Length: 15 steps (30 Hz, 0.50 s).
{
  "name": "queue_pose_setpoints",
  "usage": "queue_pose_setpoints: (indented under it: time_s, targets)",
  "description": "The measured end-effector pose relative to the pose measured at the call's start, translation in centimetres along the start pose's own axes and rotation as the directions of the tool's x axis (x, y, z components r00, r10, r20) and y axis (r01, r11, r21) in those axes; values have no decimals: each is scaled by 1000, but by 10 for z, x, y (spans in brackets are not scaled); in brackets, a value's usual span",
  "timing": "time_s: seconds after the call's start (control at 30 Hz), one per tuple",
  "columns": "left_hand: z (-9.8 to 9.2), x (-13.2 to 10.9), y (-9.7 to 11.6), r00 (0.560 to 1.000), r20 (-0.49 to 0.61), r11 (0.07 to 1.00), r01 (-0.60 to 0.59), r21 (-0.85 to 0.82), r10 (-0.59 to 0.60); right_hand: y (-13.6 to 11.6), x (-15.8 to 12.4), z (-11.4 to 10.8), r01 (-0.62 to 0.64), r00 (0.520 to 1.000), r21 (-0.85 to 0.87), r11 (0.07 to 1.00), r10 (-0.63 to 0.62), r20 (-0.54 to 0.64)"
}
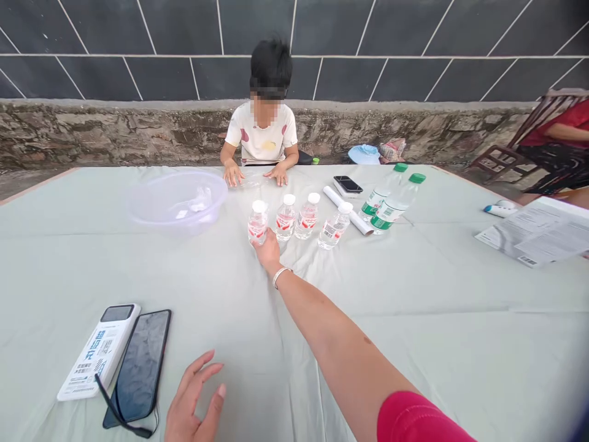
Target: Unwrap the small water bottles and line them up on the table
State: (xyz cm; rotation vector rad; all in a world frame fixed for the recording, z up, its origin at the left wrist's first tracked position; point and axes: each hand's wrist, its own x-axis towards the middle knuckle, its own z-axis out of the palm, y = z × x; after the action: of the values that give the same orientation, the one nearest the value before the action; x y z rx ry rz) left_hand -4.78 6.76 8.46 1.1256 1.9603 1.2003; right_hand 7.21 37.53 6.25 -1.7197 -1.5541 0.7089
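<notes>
My right hand (267, 250) reaches far across the table and is closed round the leftmost small water bottle (257, 222), which has a white cap and a red label. Three more small white-capped bottles (306, 216) stand in a row to its right. Two taller green-capped bottles (396, 202) lean further right. My left hand (193, 402) hovers near the table's front edge with fingers spread, holding nothing, just right of a black phone (140, 365).
A clear plastic bowl (177, 199) sits at the left back. A white power bank (99, 351) lies beside the black phone. Another phone (347, 184), a rolled white tube (350, 212) and papers (538, 232) lie to the right. A small person (262, 132) sits opposite, hands on the table.
</notes>
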Motion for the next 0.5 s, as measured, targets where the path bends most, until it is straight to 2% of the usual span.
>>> queue_pose_setpoints:
  time_s: [0.13,0.23,0.37,0.5]
  targets:
    - [-1,-14,2,995,52,997,-82,-14,82,18,-66,-24,121,987,20,992,-122,107]
    - [-4,-30,-4,989,101,993,-102,-55,108,33,-122,-49,161,966,46,986,-167,196]
    - [-4,-49,-13,985,131,991,-97,-95,109,47,-198,-87,196,927,75,978,-210,310]
    - [6,-62,-17,984,156,992,-65,-104,81,54,-262,-118,204,885,168,964,-255,389]
